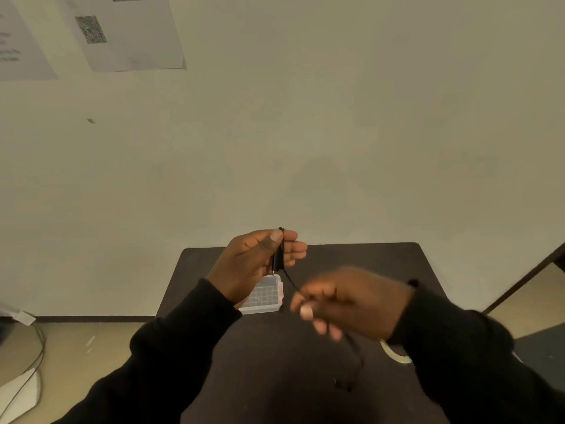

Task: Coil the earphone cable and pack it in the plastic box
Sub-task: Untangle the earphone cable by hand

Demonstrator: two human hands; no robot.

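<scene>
My left hand (258, 263) is raised above the dark table (351, 258) and grips a small bundle of black earphone cable (280, 252) wound around its fingers, the plug tip pointing down. From the bundle the cable runs down and right to my right hand (348, 304), which is blurred and pinches the strand. The loose end trails below that hand to the earbuds (344, 385) near the table's front. The clear plastic box (266, 296) sits shut on the table, partly hidden behind my left wrist.
A white ring-shaped object (394, 353) lies on the table under my right forearm. Papers (128, 32) hang on the wall at the upper left. Cables (33, 359) lie on the floor to the left of the table.
</scene>
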